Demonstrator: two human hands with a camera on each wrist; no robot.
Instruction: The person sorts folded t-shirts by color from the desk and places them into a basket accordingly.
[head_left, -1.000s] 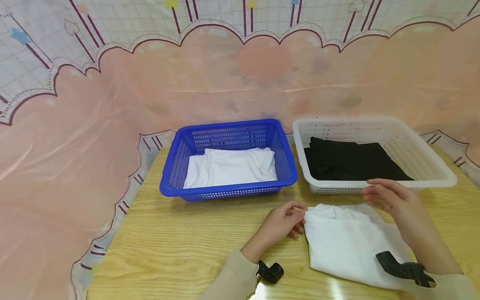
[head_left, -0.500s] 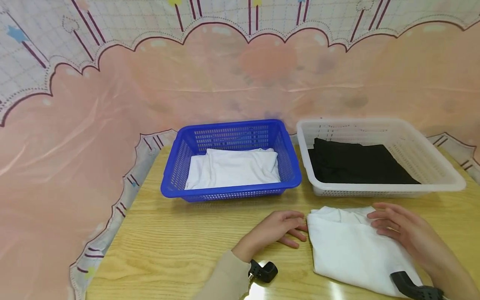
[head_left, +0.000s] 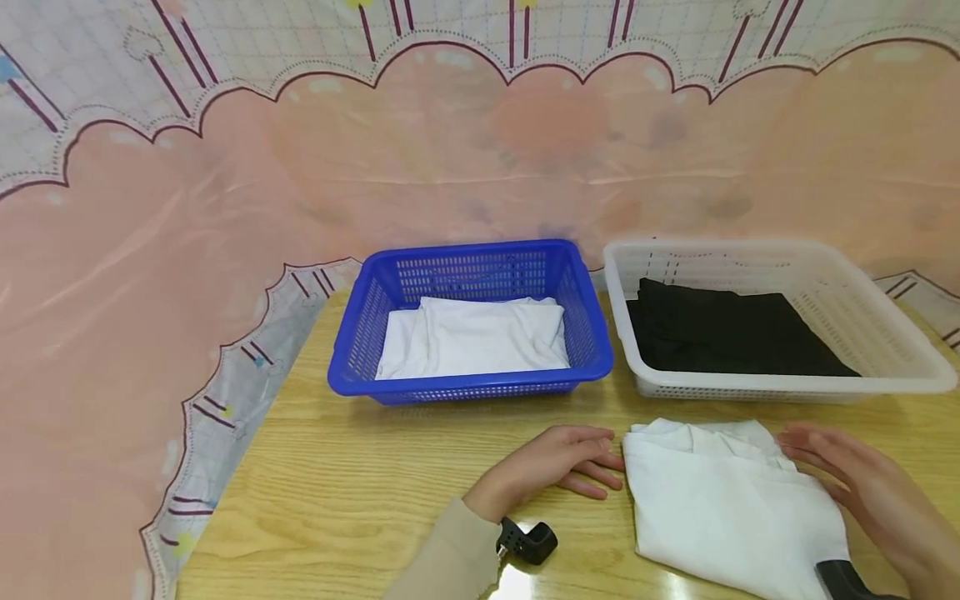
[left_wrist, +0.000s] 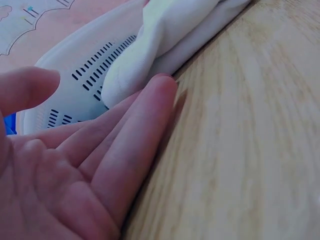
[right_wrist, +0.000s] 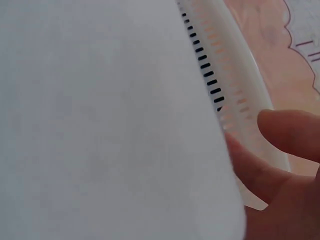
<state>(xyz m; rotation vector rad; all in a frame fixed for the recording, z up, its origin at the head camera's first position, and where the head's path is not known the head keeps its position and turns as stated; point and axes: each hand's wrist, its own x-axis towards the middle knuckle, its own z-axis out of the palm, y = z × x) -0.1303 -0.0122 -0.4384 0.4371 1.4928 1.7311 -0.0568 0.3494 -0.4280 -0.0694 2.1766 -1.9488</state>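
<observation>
A folded white garment (head_left: 731, 508) lies on the table in front of the white basket, its upper edge slightly rumpled. At its left side is my left hand (head_left: 551, 462), fingers extended and fingertips right at the fold. The left wrist view shows that hand's fingers (left_wrist: 135, 145) low along the wood, thumb raised apart. My right hand (head_left: 862, 492) is at the garment's right edge, fingers loosely bent beside it. In the right wrist view the white cloth (right_wrist: 110, 120) fills most of the picture and hides part of the right fingers; the thumb stands away from it.
A blue basket (head_left: 472, 387) holding folded white cloth (head_left: 480, 337) stands at the back middle. To its right is a white basket (head_left: 795, 385) with folded black cloth (head_left: 735, 329) inside. Behind both hangs a patterned pink curtain (head_left: 450, 167). Wood tabletop (head_left: 337, 500) extends on the left.
My right hand has come down from the white basket's rim to the garment's right edge, and the cloth's right part is now folded in. My left fingers have straightened from a curl.
</observation>
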